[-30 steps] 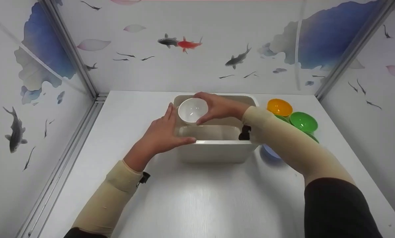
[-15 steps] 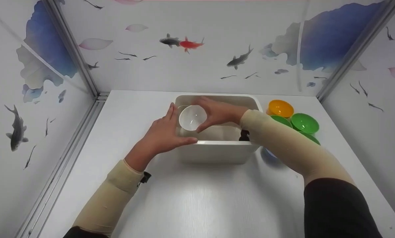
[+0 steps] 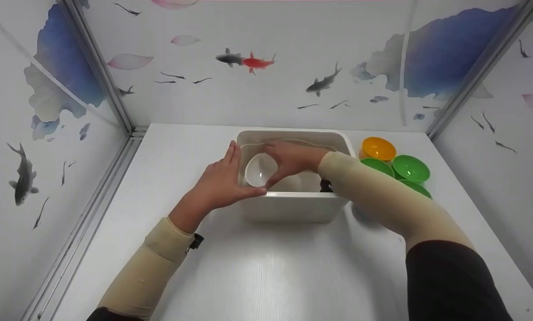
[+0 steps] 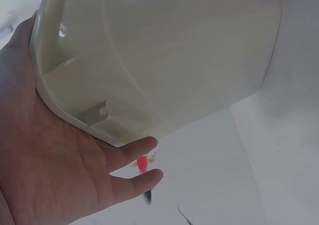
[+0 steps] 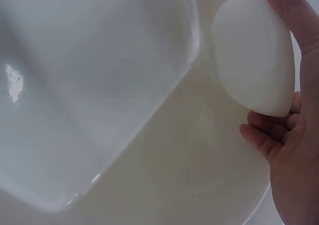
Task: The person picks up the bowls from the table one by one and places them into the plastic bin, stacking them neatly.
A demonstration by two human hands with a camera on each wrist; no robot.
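Note:
A white bowl (image 3: 257, 171) is inside the off-white plastic bin (image 3: 288, 209), near its left end. My right hand (image 3: 293, 157) grips the bowl by its right side, thumb towards the front. In the right wrist view the bowl (image 5: 254, 56) is tilted, its outside showing, and fingers curl at its edge above the bin floor. Whether the bowl touches the floor, I cannot tell. My left hand (image 3: 217, 183) rests against the bin's front left corner with fingers straight and thumb along the front rim. The left wrist view shows its palm against the bin's rim (image 4: 65, 116).
Right of the bin stand an orange bowl (image 3: 378, 149) and several green bowls (image 3: 411, 168), partly behind my right forearm. The white table (image 3: 266, 267) is bordered by printed wall panels (image 3: 266, 102) and a metal rail (image 3: 83, 214) on the left.
My right hand has lowered the white bowl from rim height down into the bin, tilting it further. The left hand stays at the bin's corner.

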